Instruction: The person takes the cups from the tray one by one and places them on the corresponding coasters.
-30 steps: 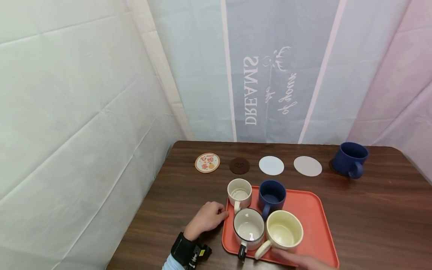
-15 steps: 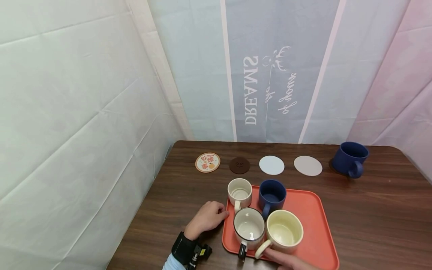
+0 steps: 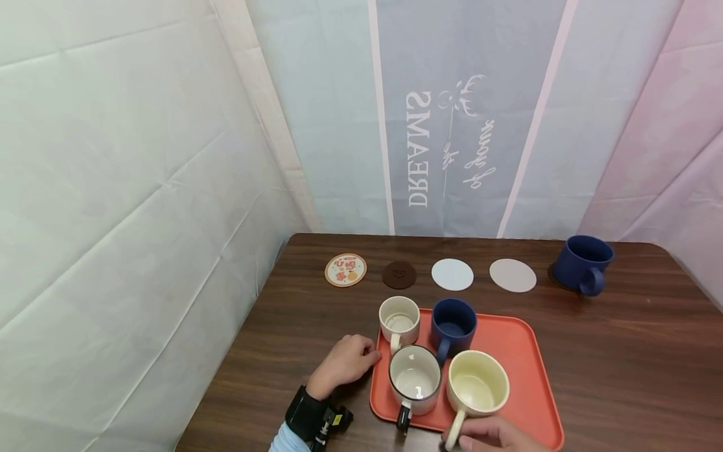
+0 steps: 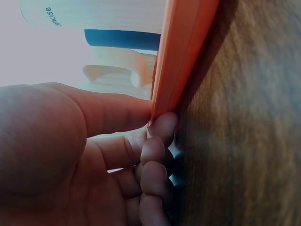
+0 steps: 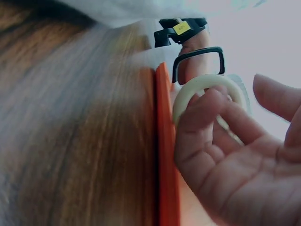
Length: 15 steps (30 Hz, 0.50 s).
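Several mugs stand on an orange tray (image 3: 522,376). My left hand (image 3: 346,363) pinches the tray's left edge; in the left wrist view the thumb (image 4: 117,113) and curled forefinger meet at the rim. My right hand (image 3: 497,434) has its fingers hooked in the handle of the pale yellow mug (image 3: 477,384) at the tray's front. In the right wrist view those fingers curl through the handle (image 5: 188,94), with the thumb held apart. Left of it stands a white mug with a black handle (image 3: 415,376). Behind are a small cream mug (image 3: 399,321) and a navy mug (image 3: 454,326).
Along the back of the wooden table (image 3: 294,314) lie a patterned coaster (image 3: 346,270), a brown coaster (image 3: 399,275), a white coaster (image 3: 452,274) and a pale grey coaster (image 3: 513,275). Another navy mug (image 3: 582,263) stands at the back right. Fabric sheets hang behind and at the sides.
My right hand has moved in at the yellow mug's front and hooked its handle. The handle has swung to the right, away from the black-handled mug. The left hand stays at the tray edge.
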Available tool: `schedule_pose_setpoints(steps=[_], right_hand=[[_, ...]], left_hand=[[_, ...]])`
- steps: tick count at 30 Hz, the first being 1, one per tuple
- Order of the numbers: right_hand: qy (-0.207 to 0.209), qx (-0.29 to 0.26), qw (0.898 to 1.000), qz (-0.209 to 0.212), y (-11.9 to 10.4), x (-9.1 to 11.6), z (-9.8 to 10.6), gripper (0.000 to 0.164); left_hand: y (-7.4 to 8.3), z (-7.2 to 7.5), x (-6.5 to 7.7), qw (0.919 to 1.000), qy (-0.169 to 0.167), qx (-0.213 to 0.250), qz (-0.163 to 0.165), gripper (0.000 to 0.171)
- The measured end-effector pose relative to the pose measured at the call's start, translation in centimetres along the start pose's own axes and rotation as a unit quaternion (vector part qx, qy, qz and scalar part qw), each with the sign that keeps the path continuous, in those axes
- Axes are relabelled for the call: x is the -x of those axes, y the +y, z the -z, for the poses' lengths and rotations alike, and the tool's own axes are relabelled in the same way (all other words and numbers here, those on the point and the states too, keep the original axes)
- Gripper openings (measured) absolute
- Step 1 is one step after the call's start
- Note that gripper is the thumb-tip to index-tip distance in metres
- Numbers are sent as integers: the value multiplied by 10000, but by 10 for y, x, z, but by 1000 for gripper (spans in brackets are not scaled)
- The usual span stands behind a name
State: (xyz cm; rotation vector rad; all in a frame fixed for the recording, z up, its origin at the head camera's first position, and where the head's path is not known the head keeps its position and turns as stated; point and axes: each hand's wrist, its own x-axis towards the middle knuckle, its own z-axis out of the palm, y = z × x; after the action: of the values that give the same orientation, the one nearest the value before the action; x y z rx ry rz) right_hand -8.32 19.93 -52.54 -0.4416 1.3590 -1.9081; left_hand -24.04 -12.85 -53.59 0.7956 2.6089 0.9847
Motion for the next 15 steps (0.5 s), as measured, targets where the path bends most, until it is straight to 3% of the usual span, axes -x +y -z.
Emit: schedule_pose_setpoints(steps=[9, 15], right_hand=[[657, -116, 9967, -456, -8, 15, -4, 36], [1032, -2, 9938, -416, -7, 20, -6, 38]], left_hand=[[21, 9, 6, 9997, -97, -7, 206, 35], [-9, -5, -6, 9998, -49, -114, 153, 37]])
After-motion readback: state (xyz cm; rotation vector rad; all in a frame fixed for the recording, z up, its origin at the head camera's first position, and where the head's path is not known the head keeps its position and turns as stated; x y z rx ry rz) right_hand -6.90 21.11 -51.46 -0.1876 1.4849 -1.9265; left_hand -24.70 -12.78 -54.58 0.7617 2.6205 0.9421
